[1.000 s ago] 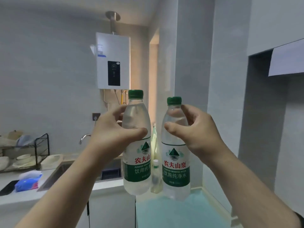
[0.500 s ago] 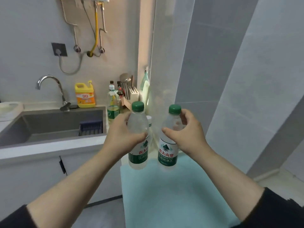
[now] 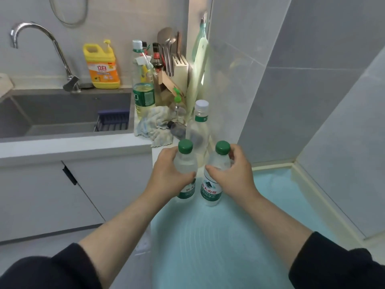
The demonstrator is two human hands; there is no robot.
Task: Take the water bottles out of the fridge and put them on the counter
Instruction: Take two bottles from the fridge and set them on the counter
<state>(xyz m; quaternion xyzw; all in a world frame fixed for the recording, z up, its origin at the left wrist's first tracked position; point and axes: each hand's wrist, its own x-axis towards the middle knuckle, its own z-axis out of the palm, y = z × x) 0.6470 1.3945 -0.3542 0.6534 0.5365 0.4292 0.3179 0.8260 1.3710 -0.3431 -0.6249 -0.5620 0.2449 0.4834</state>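
Note:
Two clear water bottles with green caps and green-and-white labels stand upright side by side over the light blue counter surface (image 3: 239, 236). My left hand (image 3: 166, 176) is wrapped around the left bottle (image 3: 186, 163) below its neck. My right hand (image 3: 235, 174) grips the right bottle (image 3: 211, 188) near its shoulder. The bottle bases sit at or just above the blue surface; I cannot tell if they touch it. The fridge is out of view.
A taller white-capped bottle (image 3: 200, 124) stands just behind the two. Behind it lie a crumpled cloth (image 3: 154, 124), an oil bottle (image 3: 143, 94), a knife block (image 3: 177, 74) and yellow detergent (image 3: 102, 65). A sink (image 3: 62, 113) with faucet (image 3: 41, 51) is left; tiled walls close the right.
My view has tilted downward. Both hands have lowered the two bottles from chest height down to the blue counter surface, still side by side.

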